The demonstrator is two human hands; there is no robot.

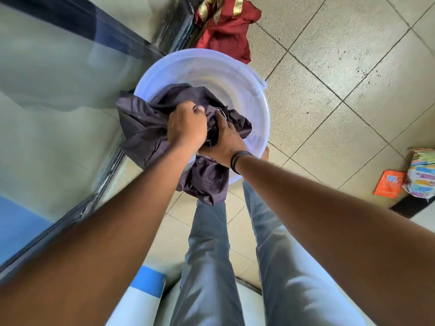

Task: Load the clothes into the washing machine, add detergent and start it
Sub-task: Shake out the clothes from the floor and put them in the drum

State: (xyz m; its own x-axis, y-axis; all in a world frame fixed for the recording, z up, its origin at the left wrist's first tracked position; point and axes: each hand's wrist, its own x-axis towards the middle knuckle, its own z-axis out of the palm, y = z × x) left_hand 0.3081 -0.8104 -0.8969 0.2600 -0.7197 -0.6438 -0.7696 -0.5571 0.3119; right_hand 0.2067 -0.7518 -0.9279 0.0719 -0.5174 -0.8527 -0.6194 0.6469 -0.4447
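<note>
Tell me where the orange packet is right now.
In the head view the orange packet lies flat on the tiled floor at the far right, touching or just beside a colourful patterned bag, well right of the white bucket.

Both hands [188, 124] gripping dark garment [143, 128], over white bucket [235, 74], perhaps empty

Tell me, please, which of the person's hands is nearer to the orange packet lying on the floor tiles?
The right hand. It grips the dark garment over the white bucket, on the side toward the orange packet. The left hand grips the same garment on the farther side.
</note>
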